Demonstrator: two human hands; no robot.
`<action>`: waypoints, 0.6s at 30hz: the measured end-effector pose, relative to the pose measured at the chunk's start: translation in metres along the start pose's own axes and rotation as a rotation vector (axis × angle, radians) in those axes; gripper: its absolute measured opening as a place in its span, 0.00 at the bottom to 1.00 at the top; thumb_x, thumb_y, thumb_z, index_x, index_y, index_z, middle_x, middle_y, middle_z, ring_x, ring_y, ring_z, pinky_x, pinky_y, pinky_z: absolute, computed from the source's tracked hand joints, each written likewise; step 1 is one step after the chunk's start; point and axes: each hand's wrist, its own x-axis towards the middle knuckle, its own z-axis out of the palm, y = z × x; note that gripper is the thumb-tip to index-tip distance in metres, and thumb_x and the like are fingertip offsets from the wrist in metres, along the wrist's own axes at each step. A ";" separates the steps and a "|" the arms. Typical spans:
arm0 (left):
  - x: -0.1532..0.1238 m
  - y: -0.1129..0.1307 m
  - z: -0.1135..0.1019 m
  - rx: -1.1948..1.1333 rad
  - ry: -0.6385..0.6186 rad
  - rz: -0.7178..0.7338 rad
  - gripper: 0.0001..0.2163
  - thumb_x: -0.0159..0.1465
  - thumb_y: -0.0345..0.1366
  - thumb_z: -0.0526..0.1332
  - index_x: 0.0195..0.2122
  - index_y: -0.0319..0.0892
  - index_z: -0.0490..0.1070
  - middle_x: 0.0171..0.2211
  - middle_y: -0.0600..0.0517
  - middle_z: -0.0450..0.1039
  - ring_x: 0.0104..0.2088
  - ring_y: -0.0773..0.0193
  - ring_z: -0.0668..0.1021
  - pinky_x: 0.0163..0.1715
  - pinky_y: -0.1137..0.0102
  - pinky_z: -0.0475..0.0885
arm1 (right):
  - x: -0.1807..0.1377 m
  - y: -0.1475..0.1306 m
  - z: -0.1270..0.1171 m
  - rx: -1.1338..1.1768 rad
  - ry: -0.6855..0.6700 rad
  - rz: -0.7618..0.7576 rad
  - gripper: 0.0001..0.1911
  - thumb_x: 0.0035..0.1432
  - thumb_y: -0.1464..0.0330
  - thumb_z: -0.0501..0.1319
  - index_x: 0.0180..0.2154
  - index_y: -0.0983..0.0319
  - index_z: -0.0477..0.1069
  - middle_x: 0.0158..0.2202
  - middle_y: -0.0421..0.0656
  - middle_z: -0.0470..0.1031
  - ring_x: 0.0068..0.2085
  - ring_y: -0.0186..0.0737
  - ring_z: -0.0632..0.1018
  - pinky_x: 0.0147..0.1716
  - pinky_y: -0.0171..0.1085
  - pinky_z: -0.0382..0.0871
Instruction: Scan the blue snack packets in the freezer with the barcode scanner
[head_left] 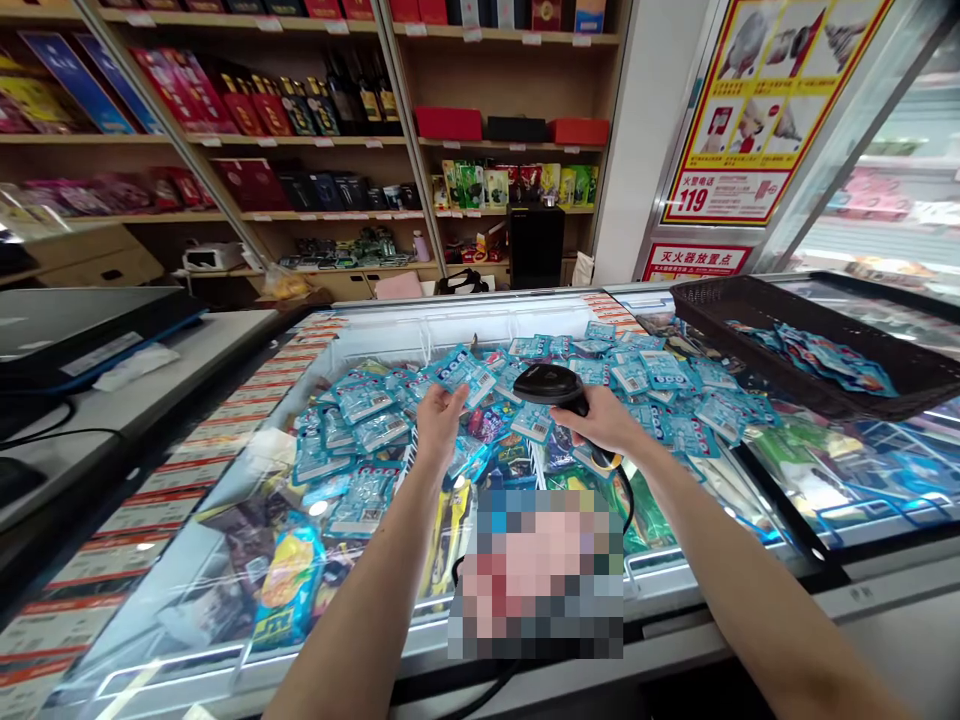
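Note:
My left hand [441,415] is closed on the edge of a small blue snack packet [466,378], with the packet's barcode facing up. In my right hand [604,418] is a black barcode scanner [549,384], its head pointing left toward that packet. The scanner's cord hangs down from the handle. Many more blue packets [379,428] lie loose and overlapping on the glass top of the chest freezer [300,345], beneath and around both hands.
A dark basket [825,340] with several blue packets stands at the right. Left of the freezer is a counter with a flat black device [90,335]. Frozen goods [285,580] show through the glass. Stocked shelves [300,140] line the back. A blurred patch covers the front middle.

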 end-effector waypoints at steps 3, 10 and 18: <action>-0.001 0.003 0.001 0.003 -0.023 -0.023 0.16 0.52 0.47 0.64 0.35 0.42 0.69 0.22 0.55 0.64 0.26 0.65 0.71 0.30 0.68 0.70 | -0.002 -0.001 0.001 -0.002 -0.003 -0.007 0.15 0.54 0.57 0.58 0.30 0.64 0.69 0.17 0.40 0.72 0.19 0.38 0.74 0.21 0.34 0.65; -0.006 0.013 0.006 0.042 -0.004 -0.066 0.13 0.50 0.46 0.65 0.31 0.43 0.70 0.23 0.53 0.67 0.29 0.61 0.73 0.28 0.67 0.71 | -0.003 -0.001 0.001 -0.013 -0.017 -0.019 0.15 0.54 0.57 0.58 0.28 0.63 0.69 0.16 0.41 0.71 0.19 0.38 0.74 0.22 0.35 0.65; -0.009 0.017 0.008 0.075 0.031 -0.057 0.13 0.49 0.46 0.66 0.26 0.43 0.67 0.21 0.55 0.64 0.25 0.64 0.70 0.27 0.67 0.71 | -0.005 -0.003 0.002 -0.011 -0.053 -0.024 0.14 0.54 0.57 0.58 0.29 0.62 0.68 0.17 0.39 0.71 0.19 0.39 0.75 0.22 0.34 0.64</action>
